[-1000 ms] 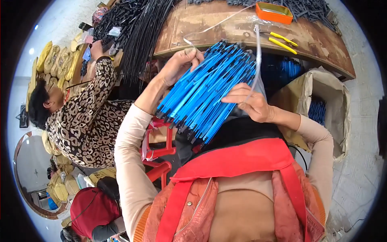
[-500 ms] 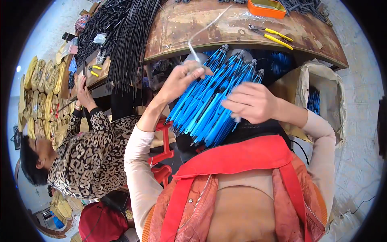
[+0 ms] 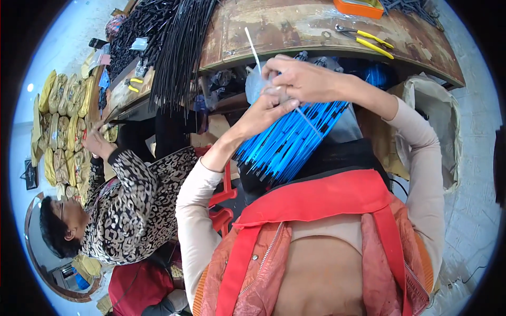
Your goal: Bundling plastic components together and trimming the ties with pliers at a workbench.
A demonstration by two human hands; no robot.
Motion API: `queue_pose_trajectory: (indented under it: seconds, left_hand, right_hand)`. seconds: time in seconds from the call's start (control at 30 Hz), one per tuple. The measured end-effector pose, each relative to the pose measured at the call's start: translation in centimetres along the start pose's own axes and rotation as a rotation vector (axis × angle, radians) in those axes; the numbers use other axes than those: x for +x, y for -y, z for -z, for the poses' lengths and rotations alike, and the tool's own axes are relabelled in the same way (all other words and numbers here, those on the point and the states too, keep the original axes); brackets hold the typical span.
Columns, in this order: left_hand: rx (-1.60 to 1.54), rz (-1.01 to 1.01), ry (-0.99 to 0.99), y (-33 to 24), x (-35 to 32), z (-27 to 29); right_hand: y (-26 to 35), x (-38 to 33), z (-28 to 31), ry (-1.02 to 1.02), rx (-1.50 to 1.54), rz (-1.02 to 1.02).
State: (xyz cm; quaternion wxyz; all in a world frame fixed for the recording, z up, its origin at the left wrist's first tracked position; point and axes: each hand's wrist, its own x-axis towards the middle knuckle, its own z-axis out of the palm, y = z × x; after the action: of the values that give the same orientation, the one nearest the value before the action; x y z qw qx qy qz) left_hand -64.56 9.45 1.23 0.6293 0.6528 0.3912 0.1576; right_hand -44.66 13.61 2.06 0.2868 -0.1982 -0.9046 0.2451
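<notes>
Blue rods [image 3: 287,145] hang bundled beneath both hands' fingers [image 3: 279,100].

Both hands have climbed to the top of the blue rod bundle [image 3: 290,142], the right hand [image 3: 300,79] now meeting the left hand [image 3: 263,113] around a white tie [image 3: 253,47].

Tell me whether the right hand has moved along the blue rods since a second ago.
Yes. The right hand has shifted from the side of the blue rod bundle to its top end, nearer the workbench edge.
</notes>
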Motion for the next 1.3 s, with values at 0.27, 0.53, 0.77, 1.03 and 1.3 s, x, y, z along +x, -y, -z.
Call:
queue_pose_trajectory:
  seconds: [0.27,0.53,0.77,1.03,1.3]
  left_hand:
    - [-0.532,0.02,-0.161,2.6,-3.8,-1.3]
    - [0.294,-0.133,0.0,0.4,-7.0,-5.6]
    - [-0.24,-0.132,0.097,-0.4,-7.8,-5.5]
    - [-0.198,-0.144,-0.007,-1.2,-5.9,-3.9]
    - [0.83,-0.544,-0.495,-4.3,-5.6,-2.1]
  right_hand:
    - [8.1,-7.0,-3.8,-0.479,-0.495,0.467]
    - [10.1,-3.6,-4.0,-0.243,-0.559,0.511]
    - [11.6,-3.8,-1.3,-0.004,-0.377,-0.079]
    - [9.0,-1.0,1.6,0.008,0.177,-0.237]
    - [15.6,-8.5,3.4,0.06,0.074,-0.514]
